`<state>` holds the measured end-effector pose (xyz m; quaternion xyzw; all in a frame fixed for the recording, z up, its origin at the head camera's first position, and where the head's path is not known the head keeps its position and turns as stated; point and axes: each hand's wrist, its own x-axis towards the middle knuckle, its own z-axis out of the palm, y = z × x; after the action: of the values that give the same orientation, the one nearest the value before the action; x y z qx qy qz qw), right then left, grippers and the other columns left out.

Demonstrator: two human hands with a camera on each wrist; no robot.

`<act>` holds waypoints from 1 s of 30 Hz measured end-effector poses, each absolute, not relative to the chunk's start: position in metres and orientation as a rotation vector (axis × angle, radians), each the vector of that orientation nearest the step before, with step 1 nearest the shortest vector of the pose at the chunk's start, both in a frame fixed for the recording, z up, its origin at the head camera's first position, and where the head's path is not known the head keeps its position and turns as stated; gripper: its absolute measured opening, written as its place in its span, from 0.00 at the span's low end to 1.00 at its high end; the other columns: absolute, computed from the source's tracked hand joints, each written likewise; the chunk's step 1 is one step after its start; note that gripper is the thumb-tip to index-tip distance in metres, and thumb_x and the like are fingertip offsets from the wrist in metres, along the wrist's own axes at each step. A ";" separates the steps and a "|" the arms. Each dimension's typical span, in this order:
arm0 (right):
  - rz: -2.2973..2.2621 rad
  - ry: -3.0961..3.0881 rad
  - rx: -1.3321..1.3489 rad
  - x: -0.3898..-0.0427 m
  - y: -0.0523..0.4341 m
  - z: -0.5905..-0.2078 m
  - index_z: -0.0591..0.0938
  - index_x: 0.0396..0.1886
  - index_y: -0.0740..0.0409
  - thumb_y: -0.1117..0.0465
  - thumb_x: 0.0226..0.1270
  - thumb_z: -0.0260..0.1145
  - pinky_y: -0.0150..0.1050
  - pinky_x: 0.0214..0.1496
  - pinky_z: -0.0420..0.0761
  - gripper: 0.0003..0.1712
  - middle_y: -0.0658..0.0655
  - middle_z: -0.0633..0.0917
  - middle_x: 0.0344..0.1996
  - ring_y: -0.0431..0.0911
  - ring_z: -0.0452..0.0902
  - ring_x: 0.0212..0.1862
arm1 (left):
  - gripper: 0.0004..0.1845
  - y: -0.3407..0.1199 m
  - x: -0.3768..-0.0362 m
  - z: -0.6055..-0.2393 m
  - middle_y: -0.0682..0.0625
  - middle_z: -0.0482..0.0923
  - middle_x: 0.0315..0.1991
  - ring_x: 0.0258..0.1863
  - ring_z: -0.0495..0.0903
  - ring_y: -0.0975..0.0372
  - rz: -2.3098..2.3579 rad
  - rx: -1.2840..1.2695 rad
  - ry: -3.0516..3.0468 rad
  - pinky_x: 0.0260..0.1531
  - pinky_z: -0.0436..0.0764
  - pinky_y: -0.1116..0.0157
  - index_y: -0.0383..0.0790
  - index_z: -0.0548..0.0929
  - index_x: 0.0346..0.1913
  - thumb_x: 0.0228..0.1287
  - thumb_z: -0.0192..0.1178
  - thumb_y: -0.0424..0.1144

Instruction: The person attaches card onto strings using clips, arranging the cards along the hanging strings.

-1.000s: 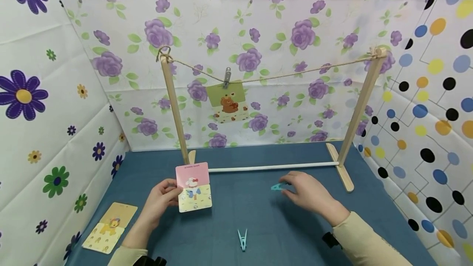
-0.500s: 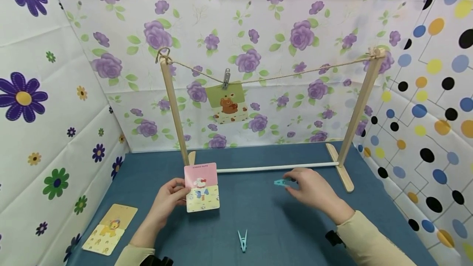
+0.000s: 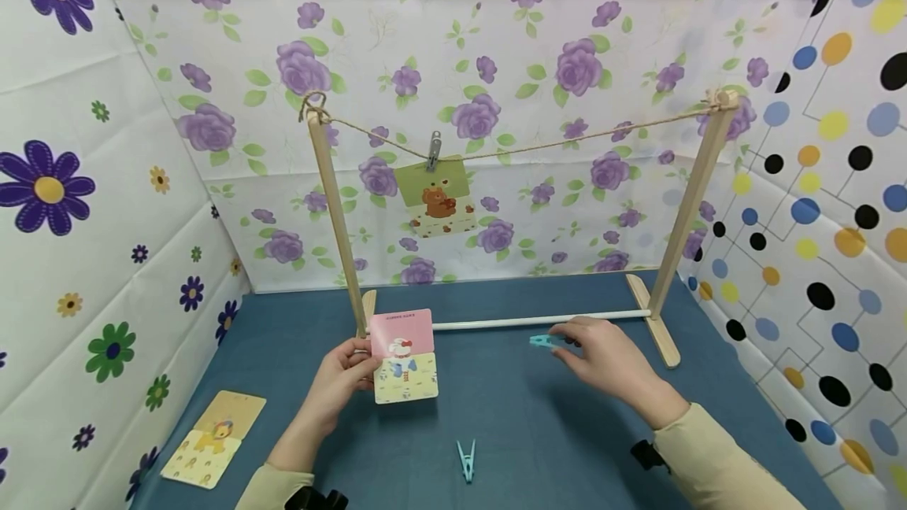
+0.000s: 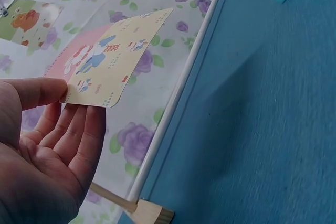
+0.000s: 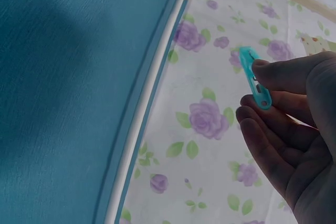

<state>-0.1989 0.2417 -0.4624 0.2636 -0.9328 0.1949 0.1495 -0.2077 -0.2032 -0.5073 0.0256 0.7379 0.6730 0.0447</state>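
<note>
Pink-and-yellow card (image 3: 404, 356): pinched at left edge in left fingers (image 4: 94, 129), projecting rightward
Turquoise clothespin (image 3: 542, 341): pinched in right fingers (image 5: 262, 136), jutting leftward at one end

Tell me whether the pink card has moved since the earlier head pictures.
Yes: the pink card has shifted rightward in the head view, relative to the left wooden post.

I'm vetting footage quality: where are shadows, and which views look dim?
Head view: brightly lit, soft shadows on the blue cloth. Left wrist view: broad shadow over that cloth, left hand partly dim. Right wrist view: right hand dark against the brighter flowered backdrop.
</note>
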 end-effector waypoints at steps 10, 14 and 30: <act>0.564 -2.649 0.734 -0.200 0.245 -0.458 0.92 0.51 0.54 0.63 0.65 0.82 0.41 0.38 0.85 0.16 0.53 0.90 0.42 0.41 0.85 0.38 | 0.13 -0.183 -0.208 -0.503 0.36 0.88 0.45 0.35 0.88 0.54 2.100 0.127 2.211 0.37 0.88 0.60 0.27 0.78 0.56 0.76 0.64 0.30; 0.563 -2.626 0.724 -0.200 0.247 -0.457 0.92 0.50 0.54 0.63 0.64 0.82 0.39 0.36 0.84 0.15 0.52 0.90 0.41 0.40 0.85 0.36 | 0.12 -0.174 -0.210 -0.503 0.37 0.89 0.43 0.34 0.87 0.55 2.128 0.138 2.189 0.37 0.88 0.59 0.26 0.79 0.56 0.76 0.64 0.29; 0.604 -2.593 0.633 -0.198 0.260 -0.450 0.92 0.48 0.56 0.67 0.65 0.80 0.36 0.28 0.74 0.13 0.52 0.89 0.38 0.34 0.74 0.28 | 0.09 -0.148 -0.215 -0.498 0.38 0.89 0.42 0.33 0.88 0.55 2.173 0.196 2.157 0.38 0.88 0.54 0.28 0.81 0.51 0.74 0.64 0.28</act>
<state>-0.1985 0.2603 -0.4501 0.2267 -0.9281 0.2161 0.2013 -0.2153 -0.1476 -0.4981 0.0639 0.7025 0.7079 0.0369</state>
